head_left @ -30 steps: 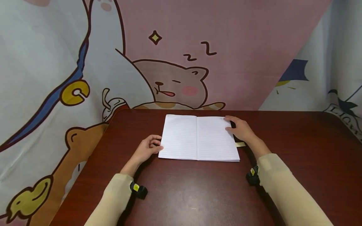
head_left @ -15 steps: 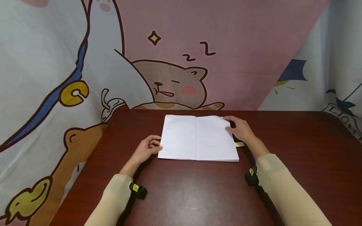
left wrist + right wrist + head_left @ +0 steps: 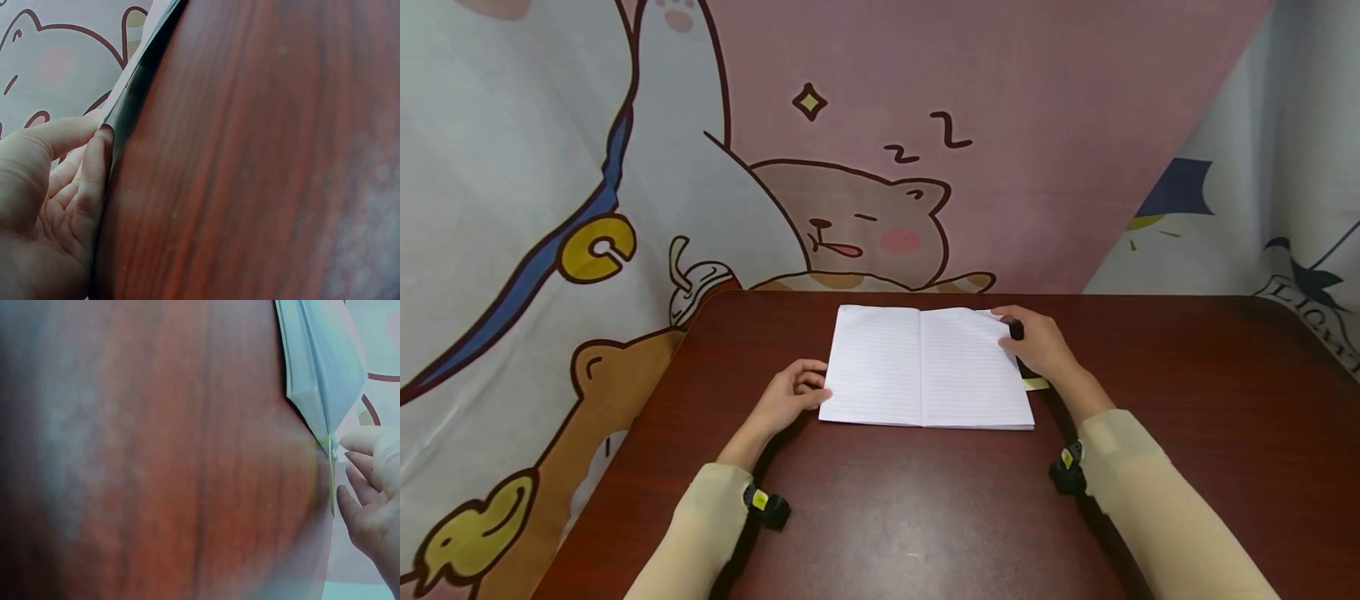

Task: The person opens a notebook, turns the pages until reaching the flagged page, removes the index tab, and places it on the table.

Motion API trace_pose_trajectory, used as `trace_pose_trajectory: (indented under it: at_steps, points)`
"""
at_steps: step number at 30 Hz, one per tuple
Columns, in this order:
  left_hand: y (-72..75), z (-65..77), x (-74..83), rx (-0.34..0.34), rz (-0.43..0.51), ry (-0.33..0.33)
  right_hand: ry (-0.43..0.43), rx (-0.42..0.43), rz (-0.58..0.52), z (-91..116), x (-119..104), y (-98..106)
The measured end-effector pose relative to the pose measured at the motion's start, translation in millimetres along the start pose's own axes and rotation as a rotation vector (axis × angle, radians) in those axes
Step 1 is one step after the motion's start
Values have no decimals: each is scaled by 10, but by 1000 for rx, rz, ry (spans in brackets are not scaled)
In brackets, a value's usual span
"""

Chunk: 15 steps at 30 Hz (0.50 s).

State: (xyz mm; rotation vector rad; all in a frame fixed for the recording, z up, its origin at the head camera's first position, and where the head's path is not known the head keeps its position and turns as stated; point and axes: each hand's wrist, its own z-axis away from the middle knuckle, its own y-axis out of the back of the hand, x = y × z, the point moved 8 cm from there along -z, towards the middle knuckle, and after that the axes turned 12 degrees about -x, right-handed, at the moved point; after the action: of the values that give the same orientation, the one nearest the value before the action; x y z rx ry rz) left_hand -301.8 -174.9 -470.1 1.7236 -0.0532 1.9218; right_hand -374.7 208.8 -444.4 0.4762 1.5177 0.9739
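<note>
An open notebook (image 3: 880, 362) with blank ruled pages lies on the table, its fold near the middle. My left hand (image 3: 786, 396) pinches its left edge; in the left wrist view the thumb (image 3: 65, 134) lies over the edge and a finger (image 3: 94, 169) is beneath. At the top right corner, my right hand (image 3: 1037, 340) touches the right page with its fingertips, thumb and forefinger spread apart. That page's top corner bends slightly. In the right wrist view the pages (image 3: 334, 356) bulge upward beside the fingers (image 3: 365, 450). A small dark patch between the right fingers is unclear.
A pale yellow strip (image 3: 1037, 384) sticks out from the notebook's right side. The dark red wooden table (image 3: 910, 508) extends around it, its far edge against a cartoon-printed cloth (image 3: 1037, 167). Black wrist cameras (image 3: 767, 507) sit below both cream sleeves.
The right page's top corner has bent slightly under the right fingertips, its top edge now dipping there. The left hand keeps its place at the left edge; the notebook has not visibly moved on the table.
</note>
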Motion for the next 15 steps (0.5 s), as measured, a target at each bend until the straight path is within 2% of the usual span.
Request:
trace_pose_trajectory:
  at_steps: [10,15]
  points:
    - [3,4,-8,7,-17,8,-15,82,-23,38,-26,52]
    - [1,4,0,3,-12,6,16,107,-49,67,-66,69]
